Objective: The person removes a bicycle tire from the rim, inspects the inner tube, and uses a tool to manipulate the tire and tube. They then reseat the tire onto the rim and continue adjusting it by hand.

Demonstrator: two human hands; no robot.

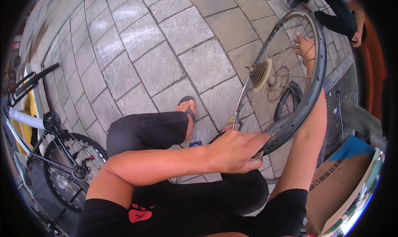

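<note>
A rear bicycle wheel (271,77) stands tilted in front of me, with a stacked sprocket cassette (260,74), thin spokes and a brake disc at its hub. Round its rim runs a black tyre (318,71). My left hand (238,151) grips the tyre at the bottom of the wheel, thumb underneath and fingers over the edge. On the far side, seen through the spokes, my right hand (304,48) has its fingers apart. The right forearm passes behind the tyre. A dark looped tube or cable (286,102) shows behind the lower spokes.
At left stands a bicycle (74,166) with a white frame. An open cardboard box (342,183) lies at lower right beside a metal mesh stand (338,100). Another person (336,13) crouches at upper right. Grey paving (153,42) spreads ahead; my sandalled foot (187,106) rests on it.
</note>
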